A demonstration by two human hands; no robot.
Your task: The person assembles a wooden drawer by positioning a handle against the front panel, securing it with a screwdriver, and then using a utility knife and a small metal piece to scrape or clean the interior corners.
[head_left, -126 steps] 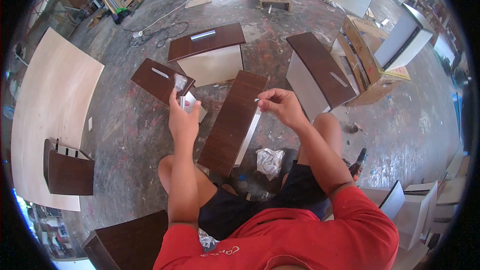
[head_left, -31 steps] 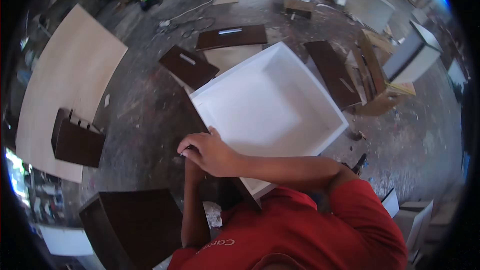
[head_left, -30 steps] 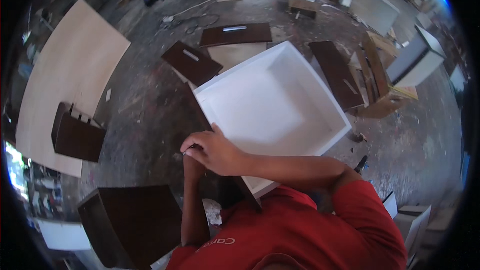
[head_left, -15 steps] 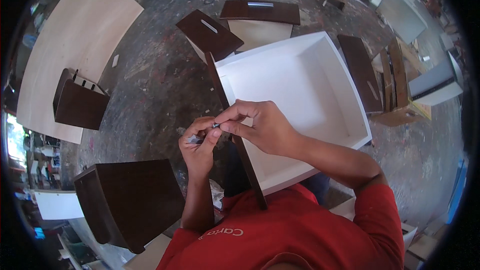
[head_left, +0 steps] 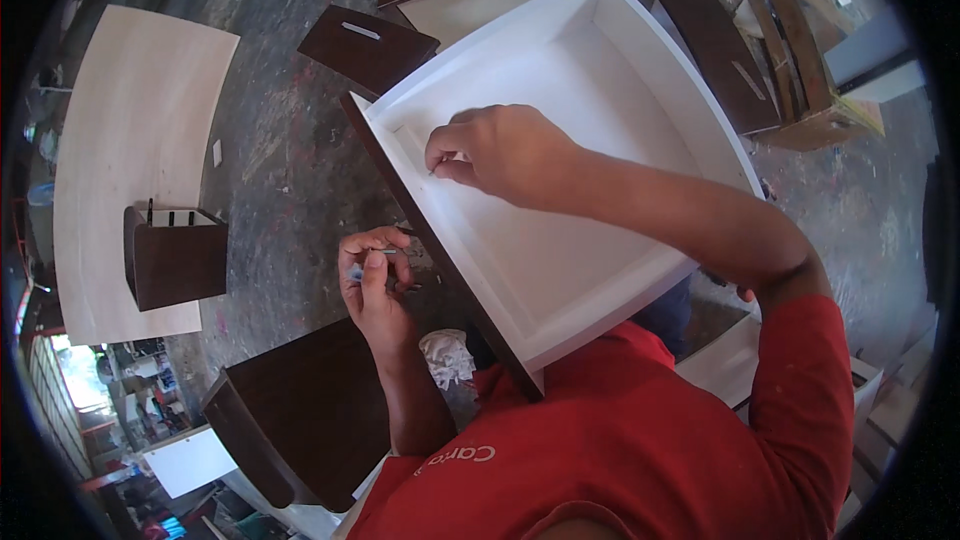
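Observation:
A white drawer box (head_left: pixel 610 130) with a dark brown front panel (head_left: pixel 443 243) lies across my lap, its open side up. My left hand (head_left: pixel 385 300) is outside the front panel, thumb and fingers closed on a small thin metal piece (head_left: pixel 389 252) that resembles a screw. A pale bluish bit (head_left: pixel 355 271) also shows between its fingers; its kind is unclear. Inside the drawer, my right hand (head_left: pixel 510 155) hovers near the inner face of the front panel. Its thumb and fingertips are pinched together, and whatever they hold is too small to make out.
Brown drawer fronts with silver handles (head_left: pixel 362 31) lie beyond the drawer. A dark brown cabinet piece (head_left: pixel 310 410) stands at my left, near a crumpled white cloth (head_left: pixel 447 357). A pale wood sheet (head_left: pixel 130 160) carries a small brown box (head_left: pixel 180 262). A wooden crate (head_left: pixel 830 125) stands far right.
My hands have parted. The right moved away from the left, over the front panel into the drawer; the left stays outside with the small metal piece. The view has also shifted.

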